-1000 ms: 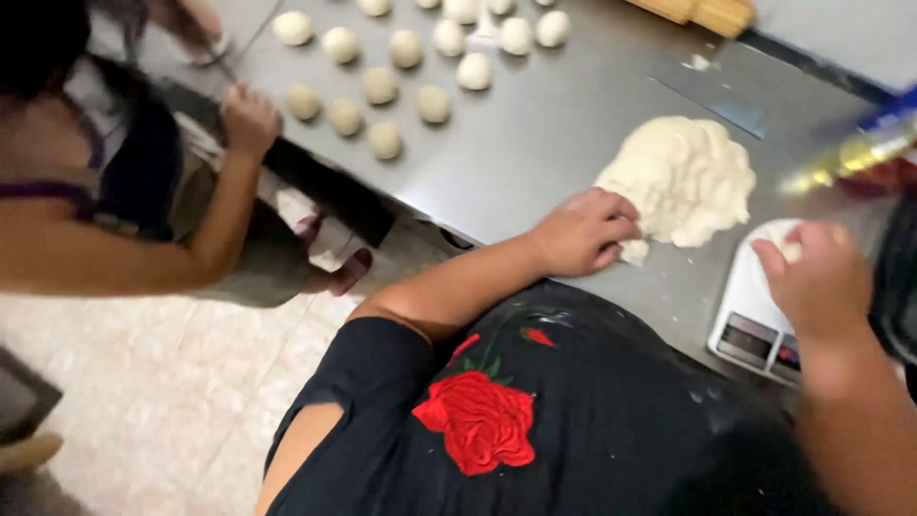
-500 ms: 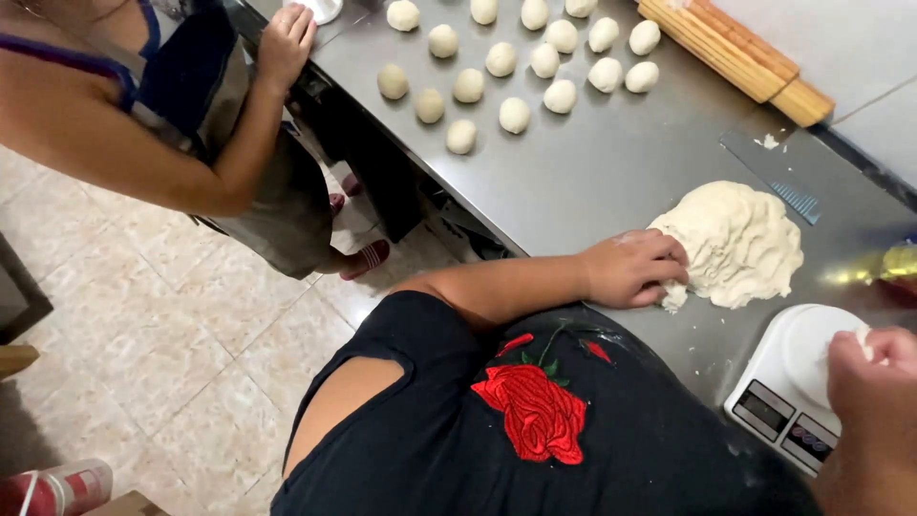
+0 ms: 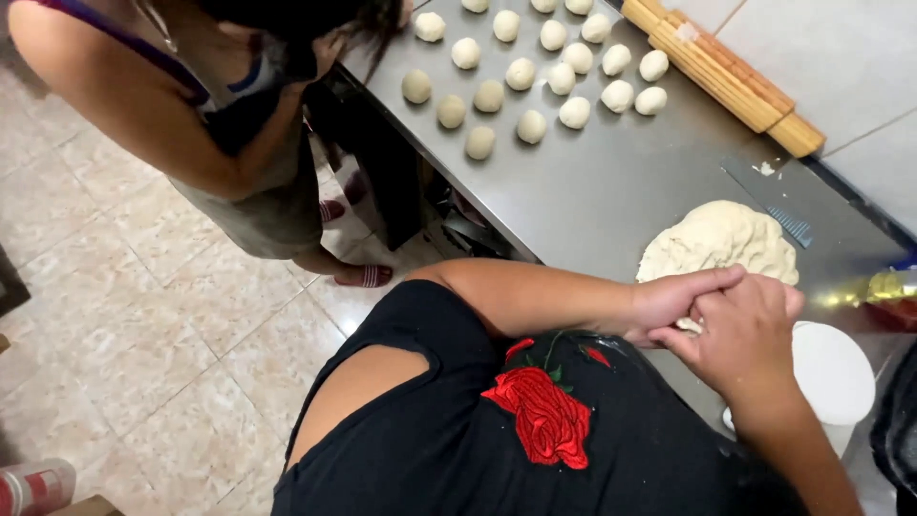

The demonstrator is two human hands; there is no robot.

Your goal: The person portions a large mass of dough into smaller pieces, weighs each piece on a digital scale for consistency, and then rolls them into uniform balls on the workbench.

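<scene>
Head view: both hands joined over a small dough piece at the tabletop edge

Left hand (image 3: 673, 304) and right hand (image 3: 743, 330) meet just in front of the large dough mass (image 3: 718, 244) on the steel tabletop (image 3: 611, 191). Fingers of both are curled close, cupped around a small piece of dough (image 3: 687, 326), of which only a pale sliver shows between them. A white kitchen scale (image 3: 833, 375) sits just beside the right hand. A wooden rolling pin (image 3: 721, 75) lies along the far edge, with a metal scraper (image 3: 769, 201) near the dough mass. Rows of dough balls (image 3: 531, 126) rest further along the tabletop. A second person (image 3: 205, 124) stands beside that end.
</scene>
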